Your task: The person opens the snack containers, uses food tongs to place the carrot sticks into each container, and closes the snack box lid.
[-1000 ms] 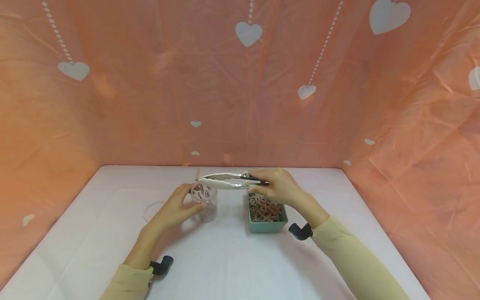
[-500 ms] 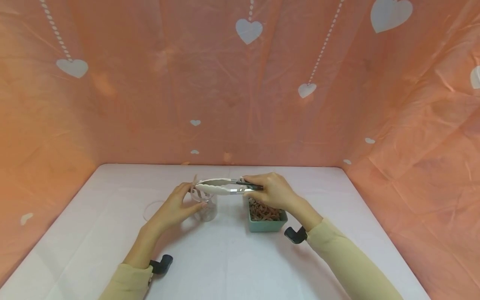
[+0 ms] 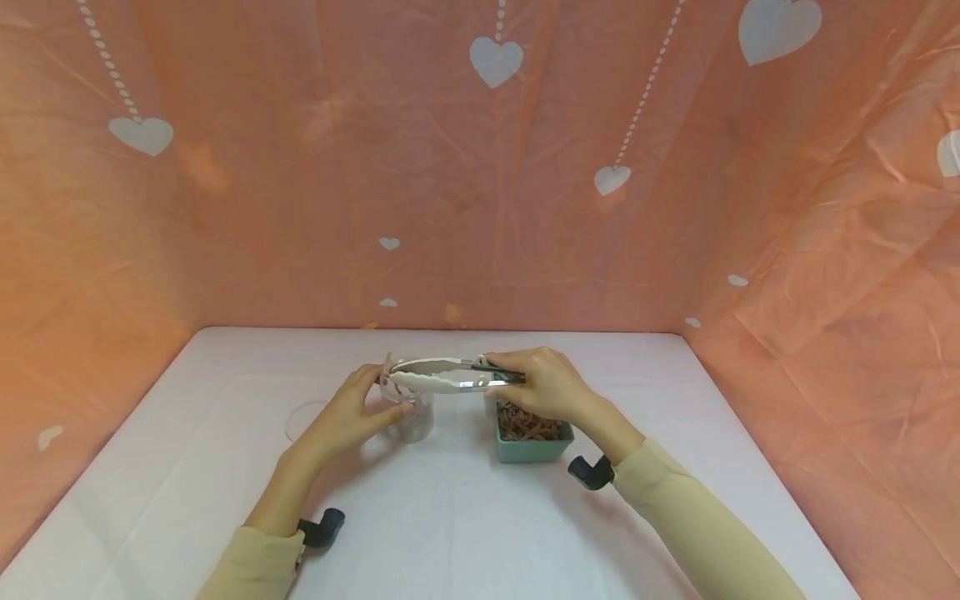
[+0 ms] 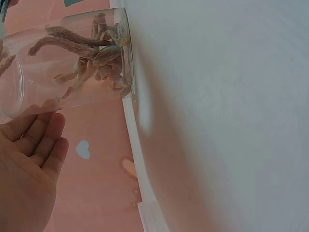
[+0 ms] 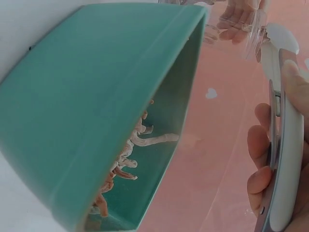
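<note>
Curls the fingers of the right hand round a pair of serving tongs, with thumb on one handle and fingertips on the opposite one. Holds the tongs nearly level, pointing left, with white scalloped heads bowed apart along the middle and close together at the tips. Shows one brown strip upright at those tips, over the mouth of a clear jar; too small to tell whether nipped between them or merely touching.

Grasps the jar near its top with the left hand, with thumb against the near side and fingers reaching round toward the far side. Keeps the jar upright, base on a white tablecloth. Reveals through the clear wall, toward the base, a loose tangle of dried brown strips.

Reaches with the right hand over the back of a rectangular green tub, set apart to the right of the jar and holding a heap of similar strips. From the right wrist, shows a paler strip extending to the tub's inner wall.

Farther left, has a clear round lid lying on the cloth, beside the left hand. Wears beige sleeves and a black wrist camera on each arm. Ends, behind and at both sides, in a peach-orange curtain printed with white hearts.
</note>
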`<state>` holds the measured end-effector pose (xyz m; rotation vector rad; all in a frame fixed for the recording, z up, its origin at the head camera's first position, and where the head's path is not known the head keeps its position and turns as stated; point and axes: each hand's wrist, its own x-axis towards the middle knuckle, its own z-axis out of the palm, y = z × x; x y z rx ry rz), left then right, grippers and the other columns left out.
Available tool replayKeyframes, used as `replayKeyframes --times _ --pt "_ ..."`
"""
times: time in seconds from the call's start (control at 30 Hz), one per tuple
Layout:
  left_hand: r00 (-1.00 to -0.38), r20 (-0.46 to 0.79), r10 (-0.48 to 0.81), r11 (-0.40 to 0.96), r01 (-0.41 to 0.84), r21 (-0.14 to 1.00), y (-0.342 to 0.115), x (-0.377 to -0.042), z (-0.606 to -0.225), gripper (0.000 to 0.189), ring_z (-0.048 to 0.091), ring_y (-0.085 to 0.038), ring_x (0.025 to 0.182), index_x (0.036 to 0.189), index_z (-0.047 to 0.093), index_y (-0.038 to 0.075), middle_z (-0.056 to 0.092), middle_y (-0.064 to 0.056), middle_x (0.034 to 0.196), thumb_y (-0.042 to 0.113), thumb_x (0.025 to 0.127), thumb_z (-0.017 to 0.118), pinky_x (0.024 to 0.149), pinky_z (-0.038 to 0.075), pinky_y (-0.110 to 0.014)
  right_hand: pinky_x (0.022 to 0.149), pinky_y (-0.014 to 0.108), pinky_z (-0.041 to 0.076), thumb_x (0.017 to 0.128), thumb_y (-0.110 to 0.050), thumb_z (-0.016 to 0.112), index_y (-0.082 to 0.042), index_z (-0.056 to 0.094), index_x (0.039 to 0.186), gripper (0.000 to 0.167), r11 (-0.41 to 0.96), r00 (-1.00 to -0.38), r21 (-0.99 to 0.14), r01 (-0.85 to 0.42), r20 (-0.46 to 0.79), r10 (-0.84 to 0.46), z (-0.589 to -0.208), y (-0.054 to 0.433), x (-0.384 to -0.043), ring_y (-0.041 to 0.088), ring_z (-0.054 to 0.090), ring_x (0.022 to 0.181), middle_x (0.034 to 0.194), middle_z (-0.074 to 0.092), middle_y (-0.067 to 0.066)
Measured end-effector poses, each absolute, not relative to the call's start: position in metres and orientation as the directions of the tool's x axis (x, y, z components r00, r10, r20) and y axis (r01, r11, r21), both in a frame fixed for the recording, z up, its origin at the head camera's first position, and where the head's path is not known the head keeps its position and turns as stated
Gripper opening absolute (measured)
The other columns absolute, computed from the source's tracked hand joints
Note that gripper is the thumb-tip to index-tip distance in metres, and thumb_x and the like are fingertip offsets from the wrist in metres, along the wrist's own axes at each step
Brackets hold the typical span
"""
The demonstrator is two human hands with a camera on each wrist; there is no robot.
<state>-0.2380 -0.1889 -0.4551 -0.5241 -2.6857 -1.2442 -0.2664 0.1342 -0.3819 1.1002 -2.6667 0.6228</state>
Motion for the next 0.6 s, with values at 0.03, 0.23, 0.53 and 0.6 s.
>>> replayKeyframes --times 0.03,0.23,0.53,0.6 --pt "-0.931 0.263 0.254 0.599 0.365 0.712 -0.1889 -0.2379 -0.4550 0.066 0.044 -0.044 0.141 0.146 0.053 0.002 0.054 -0.021 0.145 0.034 0.094 0.079 0.116 0.034 -0.067 0.074 0.035 0.056 0.090 -0.027 0.084 -0.011 0.070 0.137 0.052 0.638 -0.707 -0.304 -0.707 0.327 -0.627 -0.3820 0.1341 -0.2662 0.018 0.074 0.097 0.125 0.074 0.007" --pt "-0.934 0.253 0.253 0.606 0.357 0.711 -0.1891 -0.2372 -0.4546 0.068 0.042 -0.043 0.142 0.148 0.051 0.002 0.052 -0.020 0.147 0.033 0.094 0.079 0.116 0.034 -0.067 0.075 0.038 0.058 0.088 -0.027 0.086 -0.011 0.069 0.138 0.055 0.638 -0.710 -0.312 -0.704 0.321 -0.627 -0.3824 0.1345 -0.2654 0.018 0.073 0.096 0.126 0.074 0.007" --pt "-0.934 0.250 0.254 0.608 0.355 0.710 -0.1889 -0.2366 -0.4549 0.068 0.042 -0.043 0.142 0.149 0.050 0.004 0.052 -0.019 0.147 0.036 0.096 0.077 0.116 0.034 -0.067 0.077 0.041 0.060 0.088 -0.031 0.085 -0.009 0.069 0.137 0.056 0.624 -0.693 -0.304 -0.720 0.360 -0.624 -0.3841 0.1378 -0.2633 0.022 0.075 0.100 0.125 0.074 0.008" --pt "-0.935 0.245 0.255 0.605 0.352 0.715 -0.1888 -0.2366 -0.4552 0.068 0.042 -0.042 0.142 0.149 0.049 0.004 0.052 -0.018 0.147 0.035 0.096 0.077 0.116 0.034 -0.066 0.080 0.042 0.060 0.087 -0.030 0.086 -0.007 0.070 0.136 0.056 0.617 -0.690 -0.314 -0.722 0.386 -0.612 -0.3849 0.1400 -0.2620 0.023 0.075 0.103 0.125 0.074 0.009"
